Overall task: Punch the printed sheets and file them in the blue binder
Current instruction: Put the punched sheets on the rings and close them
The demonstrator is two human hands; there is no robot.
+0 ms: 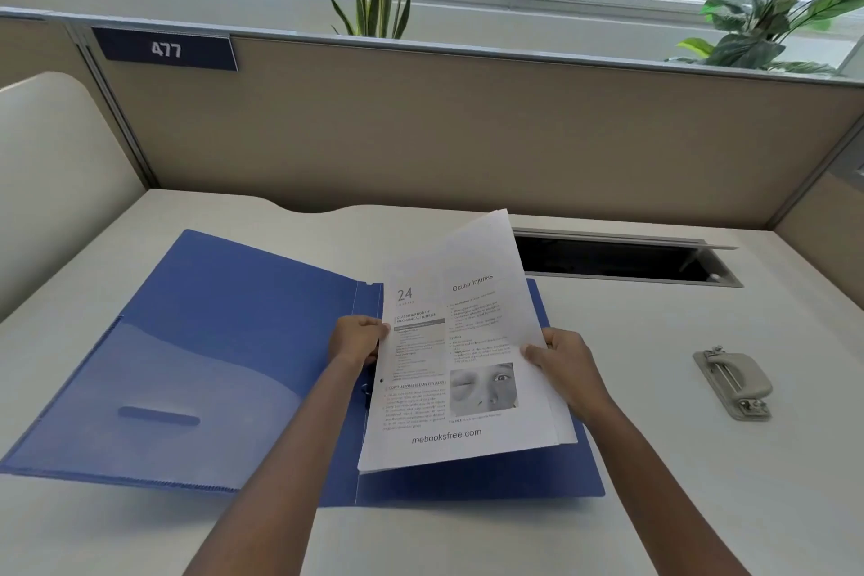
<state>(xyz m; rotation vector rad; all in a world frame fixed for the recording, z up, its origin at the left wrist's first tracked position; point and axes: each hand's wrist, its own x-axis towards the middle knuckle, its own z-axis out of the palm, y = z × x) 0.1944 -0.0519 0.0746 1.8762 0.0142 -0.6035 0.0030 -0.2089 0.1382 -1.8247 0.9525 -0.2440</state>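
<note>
There is 1 view, taken from a wide-angle camera worn on the person's head. It looks forward and steeply down over a pale off-white desk (701, 458), close enough that both bare forearms run in from the bottom edge and fill the lower middle. The open blue plastic binder (224, 341) sits centre-left and the small grey metal hole punch (734, 381) at the right. Farther up, the view takes in the beige fabric partition (467, 131), with windows along the top edge. Straight lines bow near the edges.

Both hands gripping printed sheets (460, 360) over open blue binder (224, 341)
</note>
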